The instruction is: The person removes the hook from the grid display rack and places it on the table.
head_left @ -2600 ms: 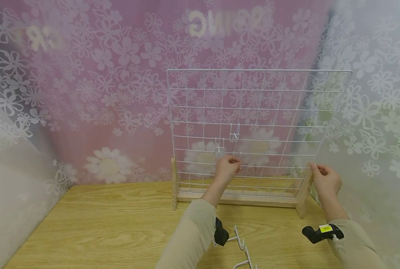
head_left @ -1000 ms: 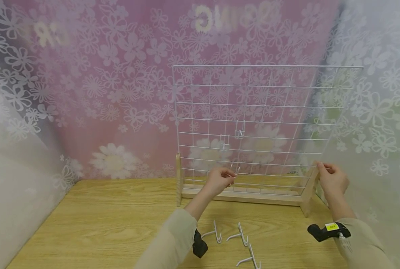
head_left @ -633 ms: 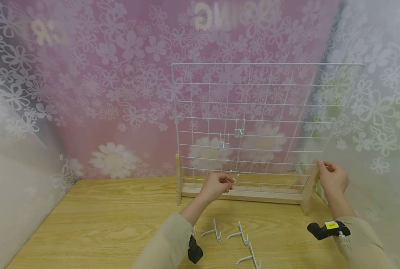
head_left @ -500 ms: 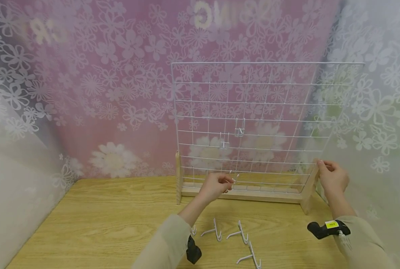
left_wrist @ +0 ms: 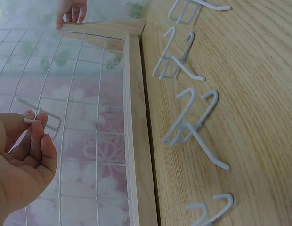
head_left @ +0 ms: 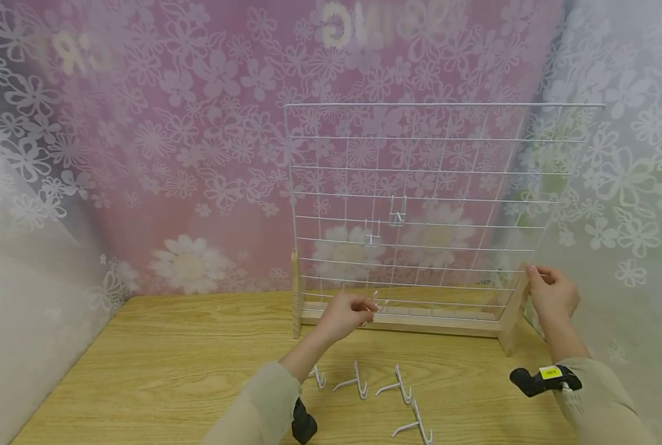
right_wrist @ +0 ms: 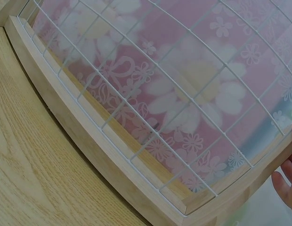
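A white wire grid (head_left: 444, 105) stands upright in a wooden stand (head_left: 431, 326). My left hand (head_left: 339, 318) pinches a white wire display hook (left_wrist: 57, 117) between thumb and fingertips, low in front of the grid; its two bent prongs point up in the head view. Two similar hooks hang near the grid's middle, an upper hook (head_left: 397, 219) and a lower hook (head_left: 372, 240) to its left. My right hand (head_left: 553, 300) grips the top of the stand's right upright (head_left: 510, 321); only some of its fingers (right_wrist: 282, 186) show in the right wrist view.
Several more white hooks lie on the wood-grain table (head_left: 197, 371) in front of the stand, among them one hook (head_left: 357, 382) near my left sleeve and another hook (head_left: 414, 423) closest to me. A flowered, translucent curtain (head_left: 197, 154) stands behind the grid.
My left hand has come down and to the left with the hook, from just under the hung hooks to near the stand's base. My right hand keeps its grip on the upright.
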A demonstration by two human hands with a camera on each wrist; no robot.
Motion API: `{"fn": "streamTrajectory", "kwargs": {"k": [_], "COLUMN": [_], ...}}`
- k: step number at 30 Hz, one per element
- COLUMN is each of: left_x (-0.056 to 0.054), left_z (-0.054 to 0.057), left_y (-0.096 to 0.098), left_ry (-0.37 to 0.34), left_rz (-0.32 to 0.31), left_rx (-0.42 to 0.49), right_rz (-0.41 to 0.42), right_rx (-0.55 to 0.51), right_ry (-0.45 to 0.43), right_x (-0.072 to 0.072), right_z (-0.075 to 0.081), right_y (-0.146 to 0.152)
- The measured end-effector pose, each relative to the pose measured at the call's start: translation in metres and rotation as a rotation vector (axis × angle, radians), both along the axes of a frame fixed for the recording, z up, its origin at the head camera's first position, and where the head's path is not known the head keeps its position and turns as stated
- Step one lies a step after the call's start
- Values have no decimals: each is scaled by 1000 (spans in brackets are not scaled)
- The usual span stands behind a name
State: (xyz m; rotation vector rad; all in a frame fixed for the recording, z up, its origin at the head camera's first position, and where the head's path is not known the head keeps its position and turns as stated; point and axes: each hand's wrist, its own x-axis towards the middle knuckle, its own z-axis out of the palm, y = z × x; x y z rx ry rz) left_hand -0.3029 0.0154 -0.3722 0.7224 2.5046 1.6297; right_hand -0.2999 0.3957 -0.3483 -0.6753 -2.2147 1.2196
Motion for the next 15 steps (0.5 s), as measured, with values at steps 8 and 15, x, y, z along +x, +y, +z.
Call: {"fn": "streamTrajectory", "kwargs": {"k": [8, 15], "left_x": [9, 16], "left_z": [-3, -10], "left_y": [-8, -14], "left_ry": [-15, -4], "left_rz": [-15, -12], "left_rx": [-16, -26], "right_rz": [-6, -4], "right_rx": [15, 25], "right_ry": [11, 7], "right_x": [0, 0], "right_z": [-1, -1], "right_y": [1, 1]}}
